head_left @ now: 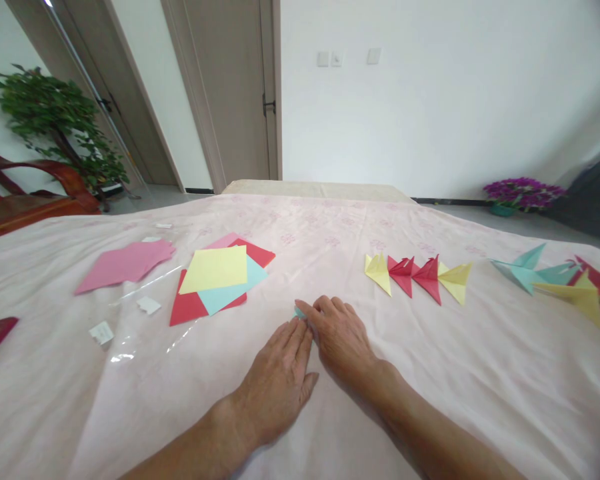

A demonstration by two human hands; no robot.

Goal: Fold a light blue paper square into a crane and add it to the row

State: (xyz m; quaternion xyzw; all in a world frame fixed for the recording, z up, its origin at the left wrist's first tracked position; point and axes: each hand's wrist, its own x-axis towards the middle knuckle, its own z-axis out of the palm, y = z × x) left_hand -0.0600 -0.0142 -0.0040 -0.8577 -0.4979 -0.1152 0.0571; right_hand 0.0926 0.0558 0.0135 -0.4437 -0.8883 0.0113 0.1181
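At mid-left lies a fan of pink paper sheets (125, 265); next, a pile of yellow, red and light-blue paper sheets (217, 270). Near frame centre, the left hand (283, 373) lies flat, fingers straight, tips at the lower edge of a small light-blue folded paper (298, 312) (mostly hidden); the curled right hand (341, 331) covers its right side, whether pinching I cannot tell; mid-right, a row of yellow and red folded-paper shapes (425, 275)

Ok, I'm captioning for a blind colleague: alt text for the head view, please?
A person's left hand and right hand meet over a small, mostly hidden light-blue paper piece on a pale pink floral cloth. A loose pile of yellow, light-blue, red and pink paper sheets lies to the left; a row of folded yellow and red paper shapes lies to the right.
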